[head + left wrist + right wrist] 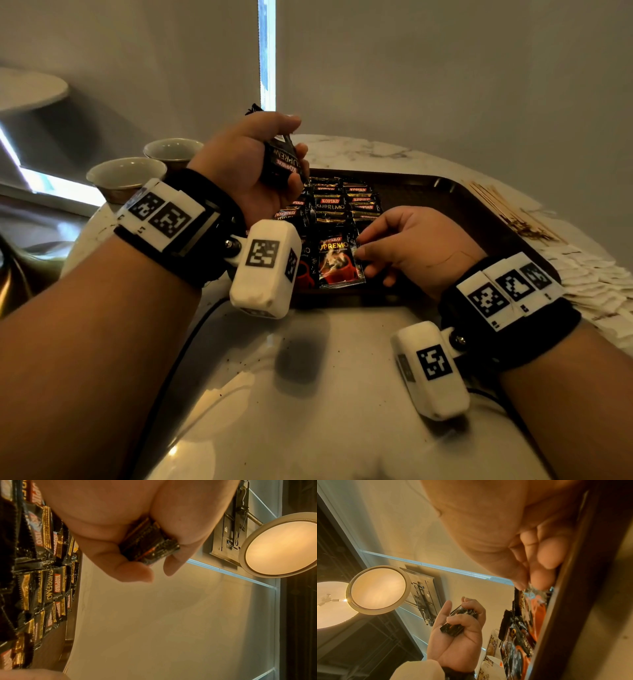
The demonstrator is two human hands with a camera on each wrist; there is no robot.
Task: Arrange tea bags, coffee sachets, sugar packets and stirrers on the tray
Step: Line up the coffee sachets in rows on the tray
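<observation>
A dark tray (445, 192) sat on the marble table (308, 394), and inside it rows of black coffee sachets (330, 202) lay overlapping, filling the left part of the tray while its right part was bare. The nearest sachet (339, 260) lay flat at the tray's front edge. The right hand (418, 246) was low over it, thumb and forefinger pinching the sachet's right edge, the other fingers curled in; the right wrist view showed the same pinch against the tray's rim.

The left hand (246, 164) was raised above the tray's left side, fingers wrapped tightly round a stack of sachets (281, 161) standing on end in the fist; the left wrist view showed the stack's edge (149, 545) between thumb and fingers.

Off the tray, to the right on the table, lay thin wooden stirrers (507, 212) in a loose bundle and a heap of white packets (596, 284). Two empty cups (126, 174) stood just beside each other at the table's left edge.
</observation>
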